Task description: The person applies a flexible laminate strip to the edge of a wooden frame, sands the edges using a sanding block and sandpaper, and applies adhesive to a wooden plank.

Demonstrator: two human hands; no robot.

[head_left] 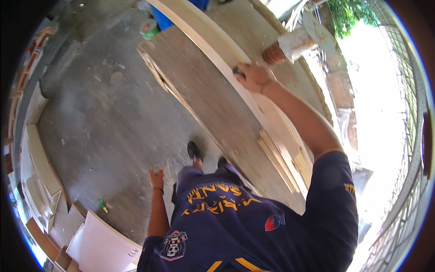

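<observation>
My right hand (257,78) reaches out over a long pale wooden board (222,50). Its fingers are closed around a small dark, rounded object (239,72) at the board's edge; its kind is partly hidden by the hand. The board lies lengthwise on a worn wooden workbench (195,72). Low at my left side hangs my left hand (157,178), over the concrete floor, its fingers loosely apart and holding nothing.
Narrow wood strips (277,158) lie beside the board. A rusty cylindrical piece (294,44) sits on the bench's far right side. A green-labelled container (148,29) is near the bench's far end. Panels (106,240) lean at lower left, and a small green bottle (103,205) lies on the floor.
</observation>
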